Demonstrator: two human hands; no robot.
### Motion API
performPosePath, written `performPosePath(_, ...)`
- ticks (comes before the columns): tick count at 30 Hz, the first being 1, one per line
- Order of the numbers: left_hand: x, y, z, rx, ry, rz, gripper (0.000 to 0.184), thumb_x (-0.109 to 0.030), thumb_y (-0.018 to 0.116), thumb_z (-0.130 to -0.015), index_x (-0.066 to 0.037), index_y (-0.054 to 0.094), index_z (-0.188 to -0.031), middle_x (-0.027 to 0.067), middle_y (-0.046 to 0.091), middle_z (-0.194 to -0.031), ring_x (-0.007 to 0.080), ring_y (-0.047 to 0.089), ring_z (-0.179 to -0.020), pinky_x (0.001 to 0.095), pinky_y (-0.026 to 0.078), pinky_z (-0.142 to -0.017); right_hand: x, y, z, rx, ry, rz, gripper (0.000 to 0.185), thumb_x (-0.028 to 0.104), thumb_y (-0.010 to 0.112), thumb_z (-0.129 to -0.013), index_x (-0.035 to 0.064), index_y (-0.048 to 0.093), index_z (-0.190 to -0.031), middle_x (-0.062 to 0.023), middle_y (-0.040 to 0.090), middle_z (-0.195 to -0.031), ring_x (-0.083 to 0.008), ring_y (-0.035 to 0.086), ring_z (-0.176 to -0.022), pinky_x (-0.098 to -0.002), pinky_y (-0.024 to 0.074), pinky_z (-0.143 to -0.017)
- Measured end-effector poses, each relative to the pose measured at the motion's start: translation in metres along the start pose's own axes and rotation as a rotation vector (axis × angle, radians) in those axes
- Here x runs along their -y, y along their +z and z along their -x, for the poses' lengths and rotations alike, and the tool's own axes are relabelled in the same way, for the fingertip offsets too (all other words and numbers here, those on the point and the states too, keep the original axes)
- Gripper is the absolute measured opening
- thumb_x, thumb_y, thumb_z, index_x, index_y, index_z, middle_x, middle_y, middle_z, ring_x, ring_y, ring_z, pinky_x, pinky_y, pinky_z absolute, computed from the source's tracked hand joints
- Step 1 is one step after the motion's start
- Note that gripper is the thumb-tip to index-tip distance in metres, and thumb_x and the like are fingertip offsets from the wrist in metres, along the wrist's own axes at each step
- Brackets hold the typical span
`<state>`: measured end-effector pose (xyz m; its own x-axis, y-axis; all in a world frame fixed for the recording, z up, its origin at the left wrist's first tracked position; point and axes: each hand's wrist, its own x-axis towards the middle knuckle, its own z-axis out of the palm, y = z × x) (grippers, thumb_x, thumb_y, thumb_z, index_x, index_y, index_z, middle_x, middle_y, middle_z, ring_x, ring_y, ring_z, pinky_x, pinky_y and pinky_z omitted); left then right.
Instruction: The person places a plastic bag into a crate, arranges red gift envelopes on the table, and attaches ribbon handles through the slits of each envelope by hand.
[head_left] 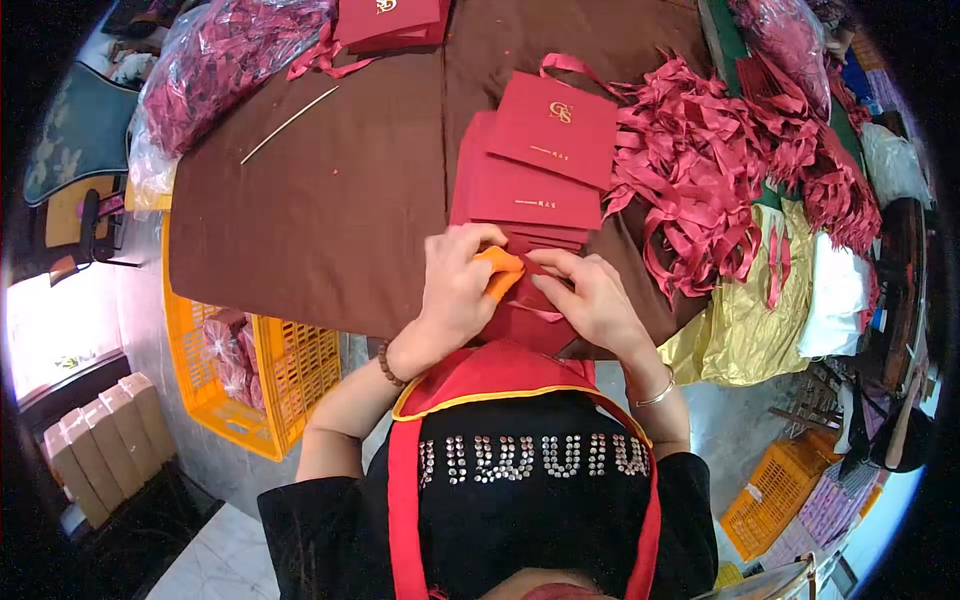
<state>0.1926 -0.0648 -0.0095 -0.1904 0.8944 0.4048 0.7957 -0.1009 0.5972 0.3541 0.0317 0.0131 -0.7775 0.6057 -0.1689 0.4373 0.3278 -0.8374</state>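
My left hand [462, 285], with orange covers on its fingertips, is closed in a pinch at the edge of a red paper bag [515, 330] close to my body. Facing it, my right hand [592, 300] pinches the same edge, its fingertips almost touching the left ones. A glossy red ribbon [538, 305] hangs just below the fingers; its ends are hidden. Right beyond my hands lies a fanned stack of red bags [540, 195] with gold print. The top bag [555, 125] bears a gold logo.
To the right is a large heap of red ribbons [690, 170], beside gold wrapping [755, 310]. A thin stick [290, 125] lies on the brown tablecloth [330, 220]. Plastic-wrapped ribbons [225, 70] and more red bags [385, 25] are farther off. A yellow crate [285, 375] stands lower left.
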Motion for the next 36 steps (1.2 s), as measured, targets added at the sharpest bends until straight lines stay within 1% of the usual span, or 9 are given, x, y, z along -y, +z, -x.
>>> performPosePath(2, 0.003, -0.005, -0.003, 0.012, 0.055, 0.002, 0.023, -0.009, 0.075, -0.061, -0.013, 0.062, -0.08, -0.0002, 0.059, -0.098, 0.0245, 0.05, -0.096, 0.0379, 0.032, -0.081, 0.003, -0.001, 0.001, -0.002, -0.028, 0.015, 0.026, 0.017, 0.061, -0.082, 0.0068, 0.061, -0.106, -0.0109, 0.066, -0.09, -0.0266, 0.057, -0.076, -0.0356, 0.0441, -0.072)
performPosePath(7, 0.01, -0.007, -0.006, 0.098, 0.163, 0.009, 0.023, -0.014, 0.076, -0.062, -0.013, 0.062, -0.08, -0.0026, 0.059, -0.099, 0.0226, 0.05, -0.096, 0.0385, 0.03, -0.085, 0.006, -0.002, 0.002, 0.037, -0.021, -0.07, 0.022, 0.015, 0.061, -0.081, 0.0062, 0.058, -0.101, -0.0092, 0.066, -0.087, -0.0265, 0.057, -0.077, -0.0343, 0.0441, -0.072)
performPosePath(10, 0.008, -0.017, -0.015, 0.203, 0.083, 0.136, 0.018, -0.012, 0.073, -0.067, -0.011, 0.062, -0.081, -0.0009, 0.06, -0.098, 0.0221, 0.051, -0.097, 0.0388, 0.03, -0.089, 0.004, 0.0, 0.005, 0.015, -0.037, 0.014, 0.019, 0.015, 0.061, -0.082, 0.0063, 0.057, -0.099, -0.0086, 0.065, -0.087, -0.0265, 0.057, -0.077, -0.0344, 0.0439, -0.073)
performPosePath(12, 0.017, -0.024, -0.024, 0.453, -0.216, 0.669, 0.01, -0.012, 0.067, -0.075, -0.009, 0.062, -0.083, 0.0018, 0.06, -0.101, 0.0221, 0.051, -0.1, 0.039, 0.03, -0.092, 0.006, 0.0, 0.006, 0.003, -0.061, -0.005, 0.017, 0.014, 0.06, -0.082, 0.0066, 0.057, -0.097, -0.0085, 0.065, -0.085, -0.0267, 0.057, -0.076, -0.0345, 0.0433, -0.073)
performPosePath(17, 0.019, -0.043, -0.052, 0.6, -0.067, 0.313, 0.013, -0.017, 0.058, -0.083, -0.006, 0.062, -0.086, 0.0028, 0.059, -0.105, 0.022, 0.046, -0.108, 0.0382, 0.029, -0.094, 0.006, 0.005, 0.006, -0.026, -0.241, 0.072, 0.014, 0.013, 0.06, -0.081, 0.0073, 0.058, -0.094, -0.0087, 0.063, -0.081, -0.0273, 0.057, -0.076, -0.0342, 0.0414, -0.069)
performPosePath(20, 0.014, -0.049, -0.08, 1.025, -0.031, 0.137, 0.02, -0.024, 0.054, -0.085, -0.006, 0.064, -0.086, 0.0034, 0.059, -0.105, 0.0216, 0.043, -0.108, 0.04, 0.026, -0.093, 0.009, 0.007, 0.007, -0.05, -0.299, 0.123, 0.013, 0.012, 0.062, -0.08, 0.0074, 0.059, -0.092, -0.0083, 0.062, -0.08, -0.027, 0.056, -0.074, -0.0336, 0.0403, -0.066)
performPosePath(24, 0.008, -0.05, -0.09, 1.176, 0.098, 0.008, 0.021, -0.022, 0.052, -0.082, -0.007, 0.066, -0.089, 0.0042, 0.057, -0.111, 0.0223, 0.041, -0.112, 0.0421, 0.026, -0.093, 0.013, 0.007, 0.014, -0.068, -0.37, 0.136, 0.013, 0.011, 0.064, -0.078, 0.0076, 0.062, -0.09, -0.0063, 0.062, -0.078, -0.0242, 0.057, -0.069, -0.0321, 0.0402, -0.066)
performPosePath(27, 0.008, -0.056, -0.09, 1.182, 0.275, 0.047, 0.022, -0.021, 0.053, -0.08, -0.008, 0.066, -0.092, 0.0049, 0.056, -0.113, 0.0238, 0.04, -0.114, 0.0437, 0.026, -0.092, 0.015, 0.01, 0.018, -0.09, -0.388, 0.169, 0.011, 0.011, 0.064, -0.077, 0.0078, 0.063, -0.088, -0.0055, 0.062, -0.076, -0.022, 0.057, -0.067, -0.0313, 0.0399, -0.065)
performPosePath(36, 0.011, -0.036, -0.105, 1.612, 0.242, -0.006, 0.024, -0.027, 0.054, -0.081, -0.013, 0.066, -0.097, 0.0056, 0.053, -0.122, 0.026, 0.037, -0.118, 0.0487, 0.026, -0.091, 0.016, 0.014, 0.018, -0.092, -0.442, 0.193, 0.011, 0.01, 0.065, -0.076, 0.0075, 0.064, -0.087, -0.0053, 0.062, -0.074, -0.02, 0.059, -0.065, -0.0301, 0.0392, -0.064)
